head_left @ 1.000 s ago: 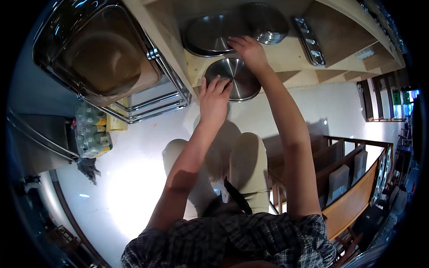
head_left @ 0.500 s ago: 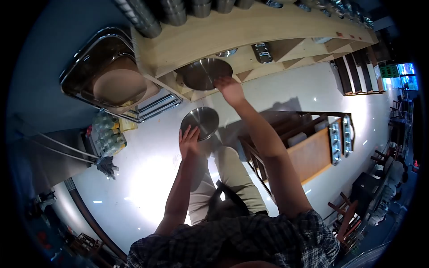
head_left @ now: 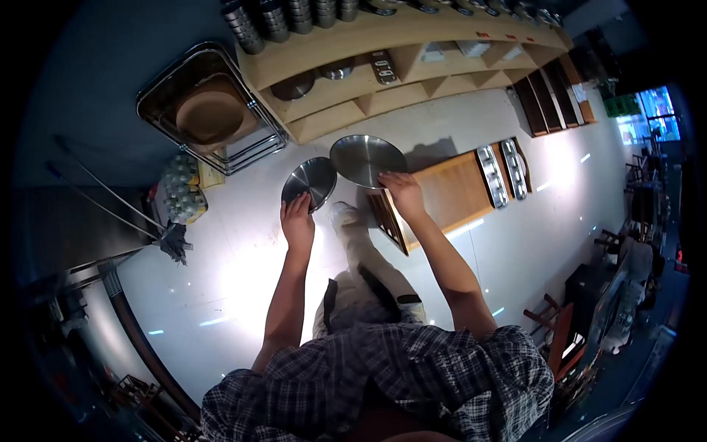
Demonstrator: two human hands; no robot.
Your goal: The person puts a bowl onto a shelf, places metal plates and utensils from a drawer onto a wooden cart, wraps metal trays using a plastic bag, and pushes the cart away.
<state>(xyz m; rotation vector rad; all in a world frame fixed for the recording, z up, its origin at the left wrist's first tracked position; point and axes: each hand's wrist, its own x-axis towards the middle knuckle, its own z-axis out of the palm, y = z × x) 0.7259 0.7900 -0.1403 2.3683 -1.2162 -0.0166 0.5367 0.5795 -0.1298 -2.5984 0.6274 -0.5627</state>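
Clamping the smaller steel plate (head_left: 309, 181) by its rim in the left hand (head_left: 297, 215), left of frame centre, and the larger steel plate (head_left: 367, 160) likewise in the right hand (head_left: 402, 188), upper centre, best done firmly, without knocking rims together.

Glossy pale floor (head_left: 213, 258), light wooden shelf unit (head_left: 368, 38), dark wall (head_left: 103, 103).

silvery discs (head_left: 365, 156), black-and-white plaid shirt (head_left: 309, 387)
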